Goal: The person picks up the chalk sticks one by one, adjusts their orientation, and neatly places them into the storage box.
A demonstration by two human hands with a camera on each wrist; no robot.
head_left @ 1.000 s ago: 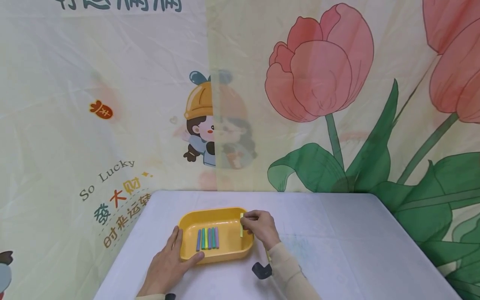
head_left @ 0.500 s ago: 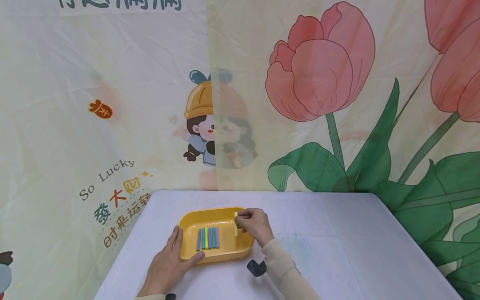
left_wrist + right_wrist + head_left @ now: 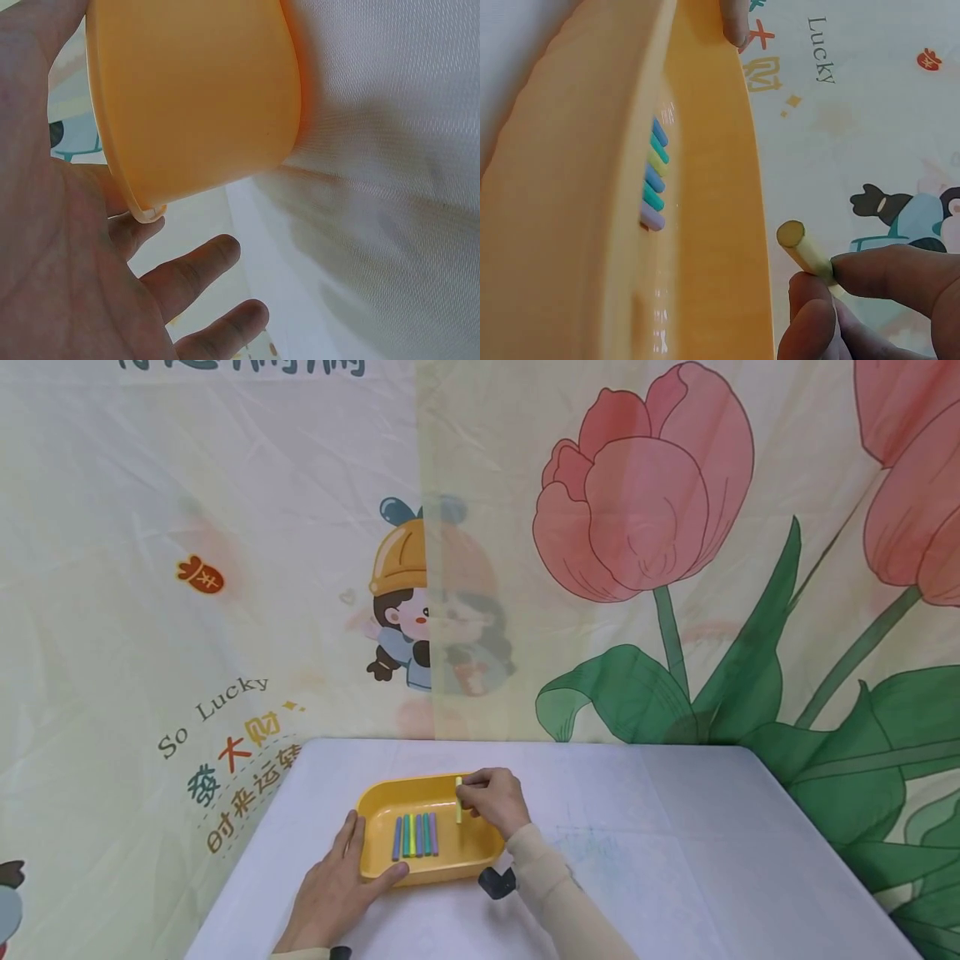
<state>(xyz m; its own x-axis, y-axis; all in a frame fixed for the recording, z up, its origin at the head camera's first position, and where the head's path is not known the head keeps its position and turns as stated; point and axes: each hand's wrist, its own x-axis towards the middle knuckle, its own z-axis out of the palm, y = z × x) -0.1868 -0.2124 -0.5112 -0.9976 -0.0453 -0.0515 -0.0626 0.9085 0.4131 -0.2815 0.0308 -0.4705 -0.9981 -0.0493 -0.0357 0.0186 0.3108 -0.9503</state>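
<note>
While my left hand rests flat with straight fingers against the near left corner of the shallow orange plastic tray on the white-clothed bench, my right hand pinches a short yellow-green chalk stick above the tray's right half, seemingly clear of the floor. Six coloured chalk sticks lie side by side inside the tray.

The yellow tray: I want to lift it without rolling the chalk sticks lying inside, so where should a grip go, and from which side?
Grip the yellow tray by its raised rim at both short ends, from the sides. The chalk sticks lie loose mid-floor, so keep it level. The left hand already touches the near-left corner.
</note>
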